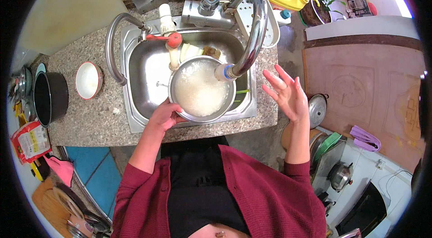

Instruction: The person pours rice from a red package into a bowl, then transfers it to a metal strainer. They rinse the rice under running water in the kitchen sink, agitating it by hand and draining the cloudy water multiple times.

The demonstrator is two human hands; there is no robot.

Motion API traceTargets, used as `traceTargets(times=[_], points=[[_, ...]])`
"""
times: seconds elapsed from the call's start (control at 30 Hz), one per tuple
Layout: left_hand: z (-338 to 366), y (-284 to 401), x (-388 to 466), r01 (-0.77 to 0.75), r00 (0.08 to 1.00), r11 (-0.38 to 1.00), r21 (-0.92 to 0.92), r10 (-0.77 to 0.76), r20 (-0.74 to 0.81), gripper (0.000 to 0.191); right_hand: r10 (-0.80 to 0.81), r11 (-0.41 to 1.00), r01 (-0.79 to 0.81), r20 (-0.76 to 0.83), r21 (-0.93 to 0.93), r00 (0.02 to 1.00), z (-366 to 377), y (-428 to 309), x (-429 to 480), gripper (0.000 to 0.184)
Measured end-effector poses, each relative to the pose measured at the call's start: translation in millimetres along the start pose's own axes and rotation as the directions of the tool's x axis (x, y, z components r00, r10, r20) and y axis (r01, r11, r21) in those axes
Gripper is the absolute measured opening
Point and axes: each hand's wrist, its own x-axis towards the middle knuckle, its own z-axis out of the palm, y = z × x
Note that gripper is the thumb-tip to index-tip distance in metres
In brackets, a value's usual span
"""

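My left hand grips the near-left rim of a round metal bowl, thumb on the edge and fingers below. Cloudy water with pale grains, which look like rice, fills much of the bowl. The bowl is over the stainless steel sink. Above its right side hangs the nozzle of a curved chrome tap; whether water runs from it is hard to tell. To the right of the sink my right hand is raised in the air, wet, fingers spread, holding nothing.
Pale vegetable pieces lie in the sink behind the bowl. A red-handled valve and a second, thinner spout rise at its left. A white bowl and a dark pot stand on the granite counter.
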Motion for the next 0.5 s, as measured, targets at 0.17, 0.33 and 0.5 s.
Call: traceTargets(times=[0.17, 0.33, 0.5], points=[[4, 2, -4, 0.03, 0.999, 1.0, -0.001, -0.031, -0.044, 0.072, -0.001, 1.0, 0.001, 0.048, -0.005, 0.999, 28, 8, -18, 0.07], [-2, -3, -2, 0.049, 0.999, 0.998, -0.03, -0.049, -0.011, 0.07, 0.021, 0.998, -0.017, 0.075, -0.055, 0.997, 39, 13, -24, 0.074], [-2, -4, -3, 0.042, 0.999, 0.999, -0.02, -0.042, 0.002, 0.07, 0.025, 0.999, -0.023, 0.071, -0.033, 0.997, 43, 18, -25, 0.078]])
